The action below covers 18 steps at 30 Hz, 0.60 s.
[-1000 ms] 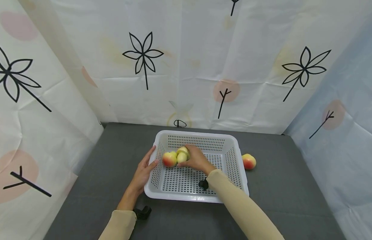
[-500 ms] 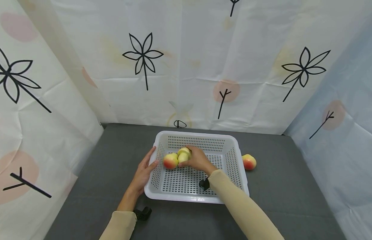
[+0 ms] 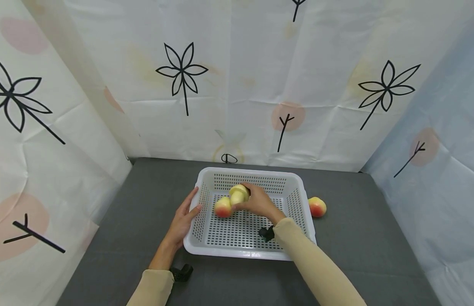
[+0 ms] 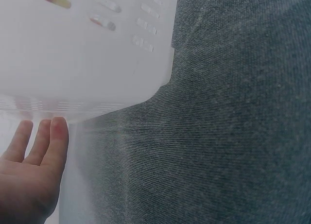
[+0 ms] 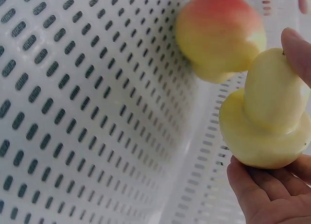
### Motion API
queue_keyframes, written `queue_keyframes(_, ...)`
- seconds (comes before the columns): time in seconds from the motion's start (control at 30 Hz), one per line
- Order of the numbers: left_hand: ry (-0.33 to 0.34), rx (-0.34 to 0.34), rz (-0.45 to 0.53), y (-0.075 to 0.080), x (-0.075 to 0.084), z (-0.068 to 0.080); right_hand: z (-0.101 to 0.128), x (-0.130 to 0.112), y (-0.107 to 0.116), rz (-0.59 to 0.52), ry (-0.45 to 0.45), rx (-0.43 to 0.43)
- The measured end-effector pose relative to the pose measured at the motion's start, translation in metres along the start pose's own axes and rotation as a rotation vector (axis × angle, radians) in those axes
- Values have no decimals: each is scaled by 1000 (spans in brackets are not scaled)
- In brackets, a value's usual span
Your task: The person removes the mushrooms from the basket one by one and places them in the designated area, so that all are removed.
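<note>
My right hand (image 3: 257, 200) pinches a pale yellow mushroom (image 5: 272, 107) between thumb and fingers, over the inside of a white perforated basket (image 3: 237, 253). The mushroom's stem faces the thumb and its wide cap rests on the fingertips. Right beside it in the basket is a red-and-yellow fruit (image 3: 223, 208), rounded like a peach or apple; the right wrist view shows it (image 5: 218, 29) close to the stem. My left hand (image 3: 182, 219) rests against the basket's left side, with the thumb at the rim. Straight fingers (image 4: 53, 144) show below the basket wall in the left wrist view.
Outside the basket, against its right side, another red-and-yellow fruit (image 3: 317, 207) lies on the dark grey tabletop (image 3: 359, 238). White printed cloth (image 3: 229, 85) hangs behind the table and along both sides.
My right hand has shifted right and slightly back with the mushroom. The fruit in the basket has moved a little right and nearer to me. My left hand and the basket stay put.
</note>
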<state>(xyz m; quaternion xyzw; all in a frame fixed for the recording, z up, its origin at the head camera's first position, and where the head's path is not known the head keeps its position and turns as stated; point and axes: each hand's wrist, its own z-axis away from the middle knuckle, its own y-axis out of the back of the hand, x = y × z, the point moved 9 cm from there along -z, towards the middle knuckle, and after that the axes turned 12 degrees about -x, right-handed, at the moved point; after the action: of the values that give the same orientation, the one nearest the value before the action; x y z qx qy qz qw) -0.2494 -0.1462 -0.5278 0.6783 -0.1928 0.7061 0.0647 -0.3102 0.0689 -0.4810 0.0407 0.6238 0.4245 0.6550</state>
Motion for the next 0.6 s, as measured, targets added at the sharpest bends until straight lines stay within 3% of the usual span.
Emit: queue_keyframes(0.6,-4,3,3,0,0,0,33,-8,30,-49,82,7)
